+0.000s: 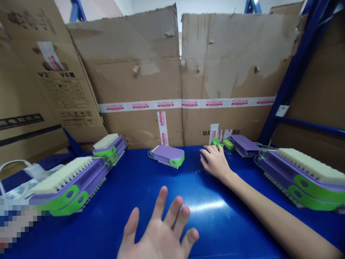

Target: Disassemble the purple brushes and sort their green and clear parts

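Note:
My left hand (159, 232) hovers open above the blue table (134, 187) near the front, fingers spread, holding nothing. My right hand (215, 160) reaches to the back of the table, its fingers extended and touching a small green part (216, 141) beside another green piece (228, 144). A single purple brush with a green end (167, 155) lies bristles down at the back centre, between the two hands.
Stacked purple and green brushes with white bristles lie at the left (72, 180) and at the right (299, 172). A purple brush body (244, 144) lies at the back right. Cardboard boxes (178, 79) wall in the back. A blue rack post (291, 72) rises at the right.

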The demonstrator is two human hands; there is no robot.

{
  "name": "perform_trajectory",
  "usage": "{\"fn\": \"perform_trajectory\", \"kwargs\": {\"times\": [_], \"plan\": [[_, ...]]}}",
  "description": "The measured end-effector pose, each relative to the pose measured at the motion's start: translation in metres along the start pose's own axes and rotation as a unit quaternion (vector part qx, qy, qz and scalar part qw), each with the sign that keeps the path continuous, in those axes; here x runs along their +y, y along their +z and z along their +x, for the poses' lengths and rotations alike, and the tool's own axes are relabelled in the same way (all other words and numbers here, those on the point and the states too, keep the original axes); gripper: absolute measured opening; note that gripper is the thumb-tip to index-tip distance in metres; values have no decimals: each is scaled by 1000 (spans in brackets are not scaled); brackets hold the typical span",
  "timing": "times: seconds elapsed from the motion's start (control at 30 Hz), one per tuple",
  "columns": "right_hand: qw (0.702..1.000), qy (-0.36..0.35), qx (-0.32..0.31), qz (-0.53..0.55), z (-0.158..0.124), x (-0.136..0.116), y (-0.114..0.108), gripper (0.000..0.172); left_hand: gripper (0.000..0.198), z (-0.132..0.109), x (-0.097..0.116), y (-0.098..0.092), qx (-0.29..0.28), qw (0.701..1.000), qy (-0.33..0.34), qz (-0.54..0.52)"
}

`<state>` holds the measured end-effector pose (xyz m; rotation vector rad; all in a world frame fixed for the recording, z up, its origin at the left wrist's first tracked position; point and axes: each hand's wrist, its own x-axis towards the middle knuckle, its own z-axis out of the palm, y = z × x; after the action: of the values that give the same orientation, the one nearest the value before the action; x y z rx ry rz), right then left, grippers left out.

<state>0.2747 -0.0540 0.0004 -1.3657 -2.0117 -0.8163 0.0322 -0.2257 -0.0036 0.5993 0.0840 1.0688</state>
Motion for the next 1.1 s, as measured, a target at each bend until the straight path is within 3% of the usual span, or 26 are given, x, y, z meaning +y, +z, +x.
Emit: {"fn": "perform_trajectory", "kwargs": {"times": [0.1, 0.23, 0.4, 0.63, 0.77, 0.83, 0.87, 0.93, 1.0, 1.1], "plan": [[1000, -2, -4, 7, -1, -1, 2, 22, 55, 24, 9, 1, -33, 996, 14, -84], [1000, 0, -8, 14, -1, -3, 2, 22, 57, 35, 13, 0, 51, 995, 21, -85], [1000, 0, -16, 18, -2, -4, 2, 23, 59, 40, 21, 6, 165, 985, 40, 4], [999, -2, -21, 28, -3, -4, 6, 23, 65, 61, 32, 17, 204, 973, 44, 101], [999, -2, -37, 29, -4, -5, 8, 23, 59, 93, 42, 9, 252, 943, 51, 210], [999, 0, -43, 29, -4, -5, 9, 23, 46, 116, 51, 0, 315, 896, 65, 306], [999, 0, -44, 30, -4, -5, 10, 23, 39, 127, 56, -6, 338, 854, 107, 381], [999, -4, -44, 31, -4, -6, 11, 23, 35, 148, 67, -18, 325, 743, 214, 545], [999, -10, -43, 30, -4, -7, 11, 22, 45, 164, 80, -29, 302, 629, 268, 664], [998, -19, -48, 32, -5, -10, 12, 23, 52, 179, 94, -43, 307, 541, 261, 738]]}}
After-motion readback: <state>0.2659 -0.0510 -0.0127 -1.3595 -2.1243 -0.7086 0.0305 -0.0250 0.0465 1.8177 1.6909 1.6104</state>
